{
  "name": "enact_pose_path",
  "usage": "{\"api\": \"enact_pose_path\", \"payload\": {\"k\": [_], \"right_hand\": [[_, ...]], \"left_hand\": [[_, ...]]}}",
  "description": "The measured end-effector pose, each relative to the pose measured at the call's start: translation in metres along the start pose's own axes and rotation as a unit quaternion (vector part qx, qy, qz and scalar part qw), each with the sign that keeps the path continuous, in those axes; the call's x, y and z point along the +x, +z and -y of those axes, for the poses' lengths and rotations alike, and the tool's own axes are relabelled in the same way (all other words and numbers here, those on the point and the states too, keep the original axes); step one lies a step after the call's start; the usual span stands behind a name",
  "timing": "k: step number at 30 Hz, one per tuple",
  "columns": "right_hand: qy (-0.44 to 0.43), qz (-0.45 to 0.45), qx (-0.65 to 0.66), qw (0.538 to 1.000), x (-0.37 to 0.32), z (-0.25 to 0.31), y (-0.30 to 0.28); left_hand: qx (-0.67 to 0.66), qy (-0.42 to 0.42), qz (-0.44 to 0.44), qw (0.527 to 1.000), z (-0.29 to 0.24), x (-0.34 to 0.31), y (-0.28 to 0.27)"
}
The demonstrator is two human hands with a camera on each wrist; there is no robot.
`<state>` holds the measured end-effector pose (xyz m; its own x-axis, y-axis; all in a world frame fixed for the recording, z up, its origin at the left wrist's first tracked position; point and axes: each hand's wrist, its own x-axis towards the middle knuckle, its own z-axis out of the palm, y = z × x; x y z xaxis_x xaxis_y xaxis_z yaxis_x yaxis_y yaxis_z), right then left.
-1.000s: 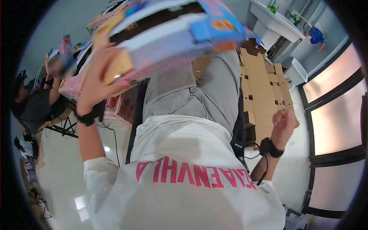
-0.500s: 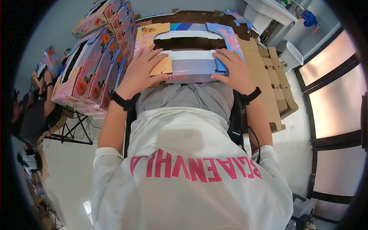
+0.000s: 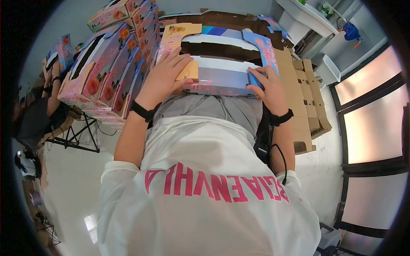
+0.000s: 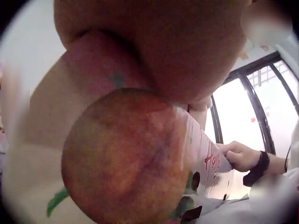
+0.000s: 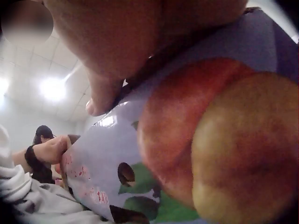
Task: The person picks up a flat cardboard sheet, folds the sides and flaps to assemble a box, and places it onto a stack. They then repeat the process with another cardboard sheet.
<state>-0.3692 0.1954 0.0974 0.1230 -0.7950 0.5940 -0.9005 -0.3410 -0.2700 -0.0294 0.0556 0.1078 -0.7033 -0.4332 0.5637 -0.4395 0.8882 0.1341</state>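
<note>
A peach-printed cardboard carton lies across the person's lap in the head view, a long dark opening in its top. The left hand rests on its left end, fingers extended over the yellow corner flap and thumb toward the near edge. At the other end, the right hand presses on the blue corner flap with slightly bent fingers. Close up, the left wrist view shows a printed peach under the hand. Two printed peaches fill much of the right wrist view.
Similar printed cartons are stacked at the left. Flattened brown cardboard lies to the right, near a white sink. Another person sits at far left with a carton. A black cable hangs by the right forearm.
The carton, earlier raised in the left hand alone, came down onto the lap, and the right hand moved up to its right end. Since then, the right fingers have bent more over the blue flap.
</note>
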Motion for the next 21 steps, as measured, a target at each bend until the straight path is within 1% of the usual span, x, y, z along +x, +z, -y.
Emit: {"api": "enact_pose_path", "payload": {"k": [2,3,4,6,9,10,11,13,16,19,20,21], "right_hand": [[0.017,0.007,0.008,1.0,-0.004,0.004,-0.001],[0.022,0.016,0.005,1.0,-0.006,0.004,-0.003],[0.026,0.025,0.002,0.999,-0.008,0.005,-0.004],[0.035,0.026,0.012,0.999,-0.009,0.008,-0.007],[0.052,0.024,0.028,0.998,-0.011,0.014,-0.01],[0.075,0.022,0.057,0.995,-0.011,0.017,-0.012],[0.098,0.02,0.086,0.991,-0.011,0.022,-0.014],[0.177,0.013,0.189,0.966,-0.009,0.035,-0.024],[0.08,-0.027,0.113,0.99,-0.011,0.026,-0.025],[0.149,-0.04,0.238,0.959,-0.014,0.027,-0.021],[0.152,-0.039,0.245,0.957,-0.013,0.026,-0.021],[0.156,-0.039,0.254,0.954,-0.014,0.024,-0.021]], "left_hand": [[-0.083,-0.029,-0.036,0.995,0.0,-0.002,-0.005],[-0.177,-0.062,-0.045,0.981,0.004,-0.005,-0.009],[-0.27,-0.094,-0.054,0.957,0.011,-0.011,-0.014],[-0.348,-0.107,-0.085,0.928,0.02,-0.016,-0.016],[-0.306,-0.045,-0.146,0.94,0.025,-0.015,-0.011],[-0.293,-0.065,-0.129,0.945,0.018,-0.016,-0.013],[-0.287,-0.058,-0.135,0.947,0.019,-0.016,-0.011],[-0.275,-0.044,-0.148,0.949,0.023,-0.017,-0.005],[-0.334,-0.056,-0.164,0.926,0.026,-0.019,-0.003],[-0.361,-0.044,-0.206,0.908,0.024,-0.017,-0.004],[-0.366,-0.065,-0.191,0.909,0.023,-0.02,-0.008],[-0.351,-0.056,-0.184,0.916,0.024,-0.02,-0.007]]}}
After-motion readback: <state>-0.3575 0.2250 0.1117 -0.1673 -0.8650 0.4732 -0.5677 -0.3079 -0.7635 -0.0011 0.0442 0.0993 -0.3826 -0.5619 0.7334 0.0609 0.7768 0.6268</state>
